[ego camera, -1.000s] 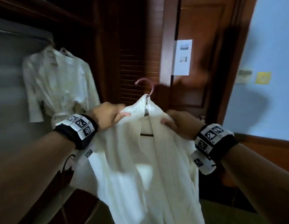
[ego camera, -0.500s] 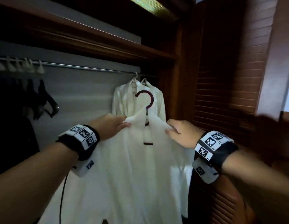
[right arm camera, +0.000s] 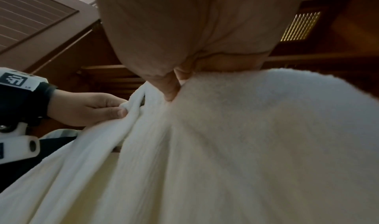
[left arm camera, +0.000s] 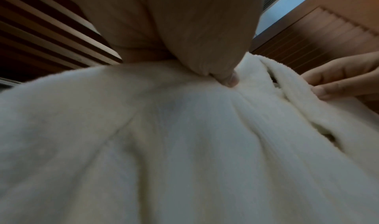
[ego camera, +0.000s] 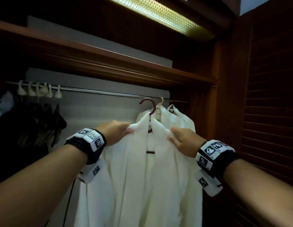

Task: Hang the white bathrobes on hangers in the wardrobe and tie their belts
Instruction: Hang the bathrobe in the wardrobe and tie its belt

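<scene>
bathrobe raised toward rail; both hands grip its shoulders, thumbs visible wrist-side.

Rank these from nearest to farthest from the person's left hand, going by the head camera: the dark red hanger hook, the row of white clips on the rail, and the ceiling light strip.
From the left hand:
1. Dark red hanger hook, up and to its right.
2. White clips, up and to its left on the rail.
3. Light strip, high above at the wardrobe top.
</scene>
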`<action>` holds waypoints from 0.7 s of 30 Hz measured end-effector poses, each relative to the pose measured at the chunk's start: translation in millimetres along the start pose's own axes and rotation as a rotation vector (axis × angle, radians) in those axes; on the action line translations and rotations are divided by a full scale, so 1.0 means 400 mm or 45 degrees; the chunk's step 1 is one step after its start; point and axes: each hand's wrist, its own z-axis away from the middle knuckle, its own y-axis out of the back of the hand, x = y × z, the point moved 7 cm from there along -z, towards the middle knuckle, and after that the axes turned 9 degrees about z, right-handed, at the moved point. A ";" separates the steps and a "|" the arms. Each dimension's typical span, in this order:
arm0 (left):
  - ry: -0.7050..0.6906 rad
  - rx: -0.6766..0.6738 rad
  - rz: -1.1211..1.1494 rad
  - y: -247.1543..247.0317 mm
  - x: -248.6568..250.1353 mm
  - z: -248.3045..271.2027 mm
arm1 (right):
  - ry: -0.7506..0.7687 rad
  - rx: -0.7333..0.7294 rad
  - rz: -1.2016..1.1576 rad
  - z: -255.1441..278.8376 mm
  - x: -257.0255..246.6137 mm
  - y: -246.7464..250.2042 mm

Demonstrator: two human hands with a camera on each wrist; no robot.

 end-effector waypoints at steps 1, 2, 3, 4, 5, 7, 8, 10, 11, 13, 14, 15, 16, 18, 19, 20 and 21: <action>0.035 -0.030 -0.023 -0.015 -0.026 -0.025 | 0.005 -0.007 -0.007 -0.038 0.009 -0.029; 0.076 -0.060 -0.038 -0.028 -0.055 -0.051 | 0.010 -0.014 -0.007 -0.076 0.014 -0.059; 0.098 -0.071 -0.045 -0.041 -0.086 -0.080 | 0.009 -0.019 -0.009 -0.115 0.021 -0.088; 0.123 -0.081 -0.047 -0.055 -0.117 -0.106 | 0.009 -0.018 -0.013 -0.153 0.026 -0.115; 0.129 -0.085 -0.039 -0.072 -0.145 -0.133 | 0.004 -0.014 -0.020 -0.191 0.031 -0.139; 0.142 -0.102 -0.035 -0.108 -0.194 -0.191 | -0.021 0.011 -0.026 -0.266 0.046 -0.184; 0.148 -0.102 -0.045 -0.127 -0.221 -0.225 | -0.035 0.030 -0.019 -0.304 0.054 -0.202; 0.149 -0.099 -0.052 -0.160 -0.276 -0.306 | -0.073 0.073 0.007 -0.391 0.075 -0.231; 0.156 -0.093 -0.042 -0.172 -0.303 -0.347 | -0.086 0.082 0.022 -0.437 0.085 -0.239; 0.177 -0.080 -0.023 -0.184 -0.360 -0.443 | -0.083 0.072 0.078 -0.542 0.104 -0.255; 0.165 -0.075 -0.022 -0.182 -0.381 -0.494 | -0.086 0.085 0.114 -0.595 0.115 -0.255; 0.151 -0.054 -0.026 -0.173 -0.402 -0.550 | -0.100 0.129 0.139 -0.646 0.127 -0.248; 0.142 -0.014 -0.005 -0.161 -0.418 -0.608 | -0.123 0.193 0.149 -0.695 0.144 -0.240; 0.152 0.028 0.022 -0.147 -0.446 -0.712 | -0.177 0.304 0.157 -0.784 0.182 -0.230; 0.158 0.028 0.028 -0.146 -0.452 -0.754 | -0.206 0.306 0.161 -0.823 0.200 -0.231; 0.156 0.034 0.027 -0.149 -0.458 -0.794 | -0.249 0.272 0.166 -0.856 0.216 -0.233; 0.167 0.028 0.029 -0.158 -0.466 -0.829 | -0.301 0.227 0.171 -0.881 0.229 -0.237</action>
